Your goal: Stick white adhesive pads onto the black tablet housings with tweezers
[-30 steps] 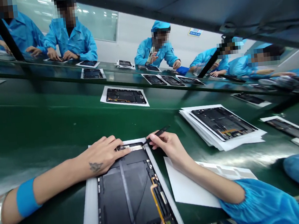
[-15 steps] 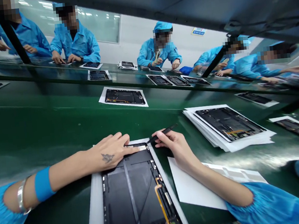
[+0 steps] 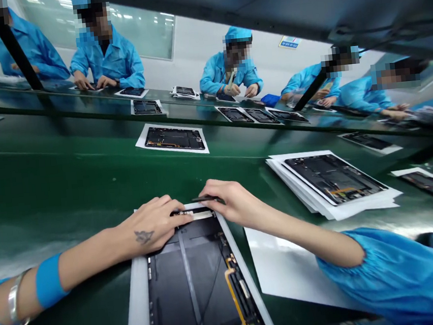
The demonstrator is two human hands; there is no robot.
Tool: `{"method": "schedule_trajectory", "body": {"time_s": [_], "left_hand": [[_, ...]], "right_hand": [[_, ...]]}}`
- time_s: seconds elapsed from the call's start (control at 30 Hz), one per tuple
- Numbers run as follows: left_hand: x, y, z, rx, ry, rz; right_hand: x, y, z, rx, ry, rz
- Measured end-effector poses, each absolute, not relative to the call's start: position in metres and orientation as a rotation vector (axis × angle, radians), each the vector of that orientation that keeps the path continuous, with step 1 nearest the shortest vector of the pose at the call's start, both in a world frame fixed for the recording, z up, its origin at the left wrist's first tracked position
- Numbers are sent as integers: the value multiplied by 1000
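Note:
A dark tablet housing lies on white sheets in front of me, with orange flex cables along its right side. Across its far end runs a short white strip. My left hand rests over the housing's far left corner, one finger stretched onto the strip's left end and another bent near the far edge; the thumb is hidden. A slim black tool, whose exact kind I cannot make out, is pinched in my right hand above the far right corner. It lies nearly level, pointing left.
To the right, a housing tops a stack of white sheets. A white sheet lies under my right forearm. Another housing sits farther off on the green surface. Several co-workers in blue sit opposite, beneath an overhead shelf.
My right hand has moved left and turned, swinging the black tool from an up-right slant to nearly level. My left hand has drawn back slightly left, baring more of the white strip.

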State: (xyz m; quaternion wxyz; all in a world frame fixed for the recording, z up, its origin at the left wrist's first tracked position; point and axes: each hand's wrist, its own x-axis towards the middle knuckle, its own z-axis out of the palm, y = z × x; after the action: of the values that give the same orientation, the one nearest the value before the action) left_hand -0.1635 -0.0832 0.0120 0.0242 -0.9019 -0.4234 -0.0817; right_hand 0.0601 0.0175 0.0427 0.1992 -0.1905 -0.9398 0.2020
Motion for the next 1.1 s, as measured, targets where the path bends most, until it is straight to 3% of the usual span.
{"method": "schedule_trajectory", "body": {"time_s": [0.2, 0.57, 0.8, 1.1], "left_hand": [[-166, -84, 8, -2812, -1296, -410], [-162, -83, 12, -2862, -1319, -368], [-161, -82, 12, -2875, -1348, -375], [-163, -82, 9, -2908, -1362, -422]], "right_hand": [[83, 24, 35, -837, -2378, 813], [104, -23, 30, -207, -2504, 383], [104, -22, 19, -67, -2610, -10], [95, -16, 14, 11, -2437, 38]]}}
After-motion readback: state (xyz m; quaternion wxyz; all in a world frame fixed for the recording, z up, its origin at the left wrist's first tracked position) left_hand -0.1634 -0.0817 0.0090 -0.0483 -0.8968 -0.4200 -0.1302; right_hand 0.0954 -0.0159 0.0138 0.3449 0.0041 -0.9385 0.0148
